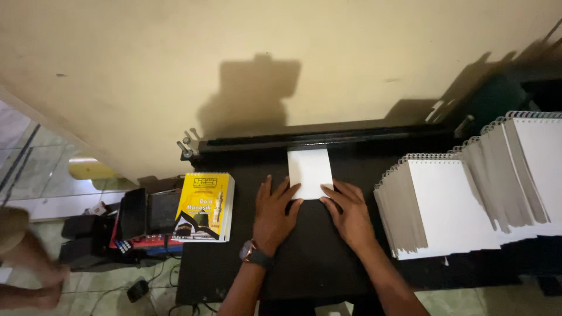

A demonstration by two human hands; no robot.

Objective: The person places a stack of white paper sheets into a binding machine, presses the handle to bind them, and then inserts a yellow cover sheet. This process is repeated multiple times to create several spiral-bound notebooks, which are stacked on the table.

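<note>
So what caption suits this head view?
Both hands press a white sheet flat on a black table beside spiral pads.

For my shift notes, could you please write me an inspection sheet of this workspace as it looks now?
Surface: black table, dimly lit, set against a cream wall.
Job's things: white paper stack lying flat with its far edge at the black machine bar.
Clutter: yellow book at the left edge; two leaning stacks of spiral notebooks on the right.
Hands: left hand and right hand flat on the table, fingers on the paper's near corners; wristwatch on the left.
Cables: dark cord on the floor, lower left.
Surroundings: black boxes and another person's blurred limbs at left.
</note>
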